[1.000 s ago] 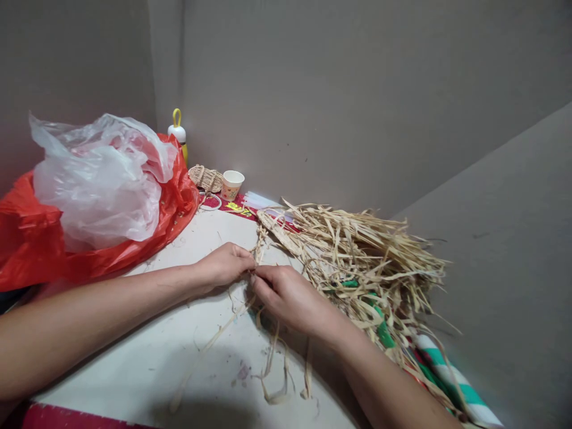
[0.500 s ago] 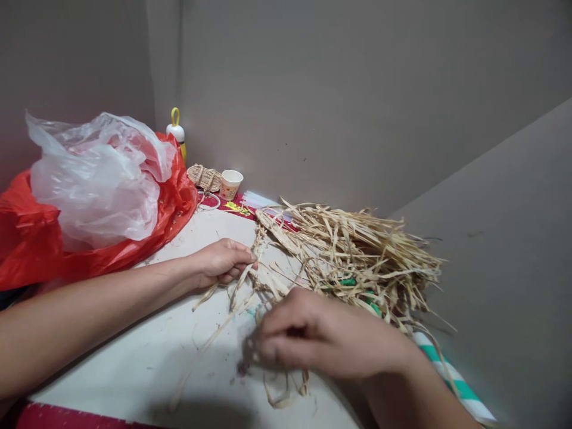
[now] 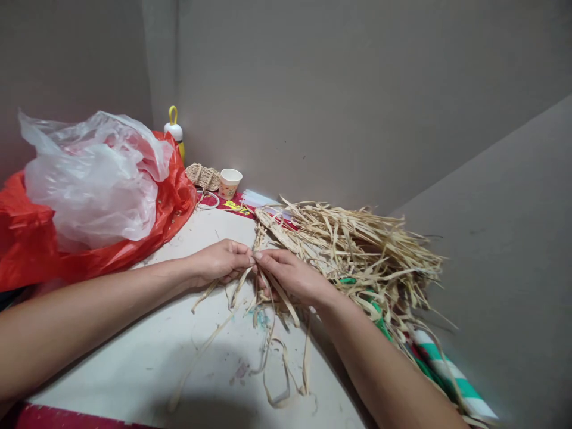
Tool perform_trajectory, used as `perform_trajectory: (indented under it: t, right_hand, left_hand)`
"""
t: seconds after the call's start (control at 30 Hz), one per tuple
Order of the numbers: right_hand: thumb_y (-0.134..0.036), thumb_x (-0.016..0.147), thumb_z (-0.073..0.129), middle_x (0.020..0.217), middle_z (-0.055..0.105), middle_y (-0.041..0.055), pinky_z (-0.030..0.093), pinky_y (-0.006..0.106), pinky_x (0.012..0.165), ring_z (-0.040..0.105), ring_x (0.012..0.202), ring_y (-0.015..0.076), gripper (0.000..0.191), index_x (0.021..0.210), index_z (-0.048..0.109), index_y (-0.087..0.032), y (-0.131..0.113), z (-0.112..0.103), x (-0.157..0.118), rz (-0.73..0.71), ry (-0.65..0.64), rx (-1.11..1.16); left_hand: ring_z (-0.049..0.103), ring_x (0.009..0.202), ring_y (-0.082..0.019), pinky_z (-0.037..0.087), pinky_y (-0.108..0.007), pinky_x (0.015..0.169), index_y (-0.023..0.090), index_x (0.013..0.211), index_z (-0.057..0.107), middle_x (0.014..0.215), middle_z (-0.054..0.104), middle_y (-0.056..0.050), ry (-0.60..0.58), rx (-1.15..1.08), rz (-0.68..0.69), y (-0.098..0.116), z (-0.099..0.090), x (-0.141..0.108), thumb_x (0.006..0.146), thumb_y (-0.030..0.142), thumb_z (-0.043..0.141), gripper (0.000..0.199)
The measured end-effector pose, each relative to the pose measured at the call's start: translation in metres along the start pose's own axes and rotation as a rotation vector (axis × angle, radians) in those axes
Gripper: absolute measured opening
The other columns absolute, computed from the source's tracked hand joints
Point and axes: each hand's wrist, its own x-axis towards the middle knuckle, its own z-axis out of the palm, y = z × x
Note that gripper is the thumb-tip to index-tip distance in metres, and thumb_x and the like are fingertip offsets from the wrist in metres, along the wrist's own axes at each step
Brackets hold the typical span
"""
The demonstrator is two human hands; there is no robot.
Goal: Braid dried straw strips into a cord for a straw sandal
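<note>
- Head view: looking forward and down across a pale bench (image 3: 134,357) to grey wall (image 3: 313,89).
- Pinching narrow straw strips (image 3: 241,286) with the left hand (image 3: 227,261), thumb against bent fingers.
- Pinching at the same spot with the right hand (image 3: 292,274), thumb and fingers closed on the strips, tips meeting those of the left. Can't tell which hand has which strip; crossing point hidden by fingers.
- Running away from the grip toward the far edge: a thin braid (image 3: 259,235), near centre of bench.
- Hanging below the hands: loose strip ends, some curling down onto bench.
- Just beyond right hand: flat woven piece (image 3: 286,235), touching a big heap of dry straw (image 3: 366,238).
- Poking out from under heap: green material (image 3: 379,322); nearer, a green-and-white striped roll (image 3: 465,381).
- At far edge, on red cloth (image 3: 218,205): paper cup (image 3: 229,185) beside a woven coil (image 3: 203,177), white ring (image 3: 209,201), yellow bits (image 3: 236,207), translucent sticks (image 3: 263,202).
- Far left: crumpled white plastic bag (image 3: 98,185) on red bag (image 3: 27,238), yellow-looped bottle (image 3: 173,131) behind.
</note>
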Motion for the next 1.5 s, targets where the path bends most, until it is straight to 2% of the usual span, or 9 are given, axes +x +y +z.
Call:
perform_trajectory:
  t: [0.13,0.3,0.4,0.57,0.77,0.9,1.1,1.3,1.5]
  right_hand:
    - [-0.052,0.082,0.052,0.05,0.042,-0.0061,0.022,0.018,0.035,0.03,0.038,0.0038,0.039,0.066,0.049,-0.016,0.007,-0.003,0.004,-0.011,-0.019,0.103]
    - [-0.047,0.079,0.058,0.07,0.061,0.0013,0.037,0.017,0.039,0.055,0.051,0.0089,0.031,0.081,0.051,-0.017,0.007,0.0,0.007,0.072,-0.039,0.309]
    - [-0.043,0.076,0.061,0.061,0.059,-0.0006,0.031,0.016,0.034,0.047,0.039,0.0061,0.029,0.079,0.049,-0.017,0.006,0.004,0.011,0.094,-0.062,0.43]
    - [-0.045,0.073,0.063,0.045,0.033,-0.0098,0.01,0.015,0.033,0.019,0.035,0.0018,0.035,0.066,0.044,-0.017,0.004,0.003,0.02,0.148,-0.072,0.437]
    - [-0.049,0.075,0.06,0.044,0.031,-0.0091,0.011,0.018,0.034,0.02,0.038,0.0028,0.038,0.062,0.052,-0.014,-0.003,-0.002,0.013,0.233,-0.079,0.255]
    - [-0.042,0.074,0.061,0.044,0.033,-0.0098,0.009,0.018,0.032,0.016,0.035,0.0027,0.033,0.06,0.046,-0.017,-0.001,0.008,0.005,0.265,-0.072,0.389]
    - [-0.029,0.072,0.055,0.037,0.03,-0.01,0.009,0.019,0.03,0.015,0.03,0.0027,0.024,0.053,0.048,-0.016,0.011,0.03,0.007,0.227,0.174,0.466]
    - [-0.029,0.07,0.054,0.036,0.027,-0.0101,0.008,0.019,0.031,0.017,0.03,0.0026,0.021,0.054,0.054,-0.015,0.013,0.043,0.005,0.134,0.319,0.482]
    - [-0.03,0.069,0.056,0.036,0.026,-0.0103,0.01,0.019,0.032,0.016,0.031,0.0024,0.034,0.047,0.033,-0.019,0.012,0.046,-0.003,0.095,0.282,0.609]
  left_hand:
    - [0.02,0.033,-0.003,0.012,-0.02,0.036,0.015,0.068,0.053,0.039,0.032,0.01,0.04,0.058,0.051,0.002,0.006,-0.001,0.075,0.037,0.06,0.025]
    - [0.052,0.052,-0.009,0.037,-0.021,0.053,0.013,0.066,0.056,0.055,0.058,-0.001,-0.1,0.011,0.187,-0.001,0.006,0.001,0.079,0.035,0.055,0.025]
    - [0.057,0.062,-0.012,0.043,-0.025,0.065,0.012,0.065,0.058,0.061,0.062,-0.004,-0.083,0.109,0.238,-0.007,0.002,0.005,0.08,0.03,0.052,0.024]
    - [0.055,0.061,-0.012,0.043,-0.024,0.064,0.011,0.071,0.061,0.065,0.064,-0.003,0.091,0.236,0.234,-0.007,-0.006,0.009,0.077,0.024,0.051,0.017]
    - [0.05,0.061,-0.01,0.039,-0.021,0.061,0.011,0.072,0.064,0.068,0.063,-0.002,0.034,0.462,0.238,0.001,-0.01,0.003,0.077,0.022,0.045,0.023]
    - [0.043,0.056,-0.01,0.033,-0.02,0.052,0.011,0.073,0.065,0.062,0.058,0.001,0.053,0.66,0.214,0.002,-0.009,-0.003,0.078,0.027,0.045,0.027]
    - [0.05,0.061,-0.012,0.037,-0.021,0.059,0.013,0.077,0.068,0.068,0.064,0.0,0.041,0.921,0.165,0.01,-0.008,-0.011,0.078,0.021,0.04,0.029]
    - [0.06,0.07,-0.02,0.04,-0.027,0.061,0.017,0.077,0.065,0.076,0.068,-0.008,0.244,1.35,0.132,0.02,0.012,-0.025,0.081,0.027,0.04,0.028]
    - [0.065,0.079,-0.026,0.045,-0.032,0.066,0.01,0.098,0.06,0.083,0.068,-0.014,0.218,1.653,0.107,0.011,0.041,-0.036,0.078,0.007,0.037,0.031]
